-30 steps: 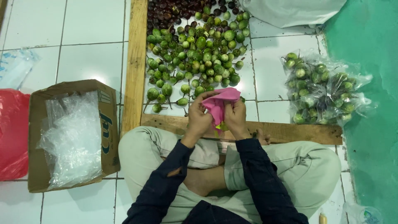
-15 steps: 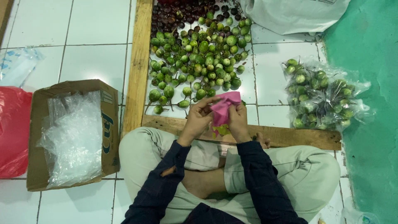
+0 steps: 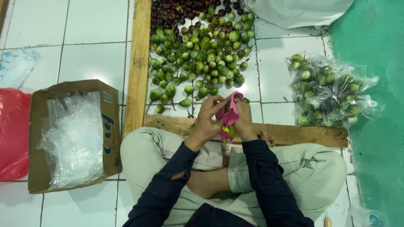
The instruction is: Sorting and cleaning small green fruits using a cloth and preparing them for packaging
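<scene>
1. Head view, hands: both hands meet over the front plank of the wooden frame (image 3: 139, 63), just above the person's crossed legs in pale trousers (image 3: 294, 168).
2. Left hand (image 3: 207, 122) pinches the upper edge of a pink cloth (image 3: 230, 112), fingers curled shut on it.
3. Right hand (image 3: 244, 122) closes around the same cloth from the other side; a bit of green fruit (image 3: 230, 133) shows low between the palms, though which hand holds it cannot be told.
4. Green round eggplants (image 3: 202, 54) lie heaped on the white tiles inside the frame, just beyond the hands, with dark purple ones (image 3: 176, 10) farther up.
5. Clear bags of green eggplants (image 3: 328, 90) sit to the right, by a green mat (image 3: 374, 126).
6. Cardboard box (image 3: 111, 126) filled with clear plastic bags (image 3: 73, 138) stands to the left, next to a red bag (image 3: 12, 134).
</scene>
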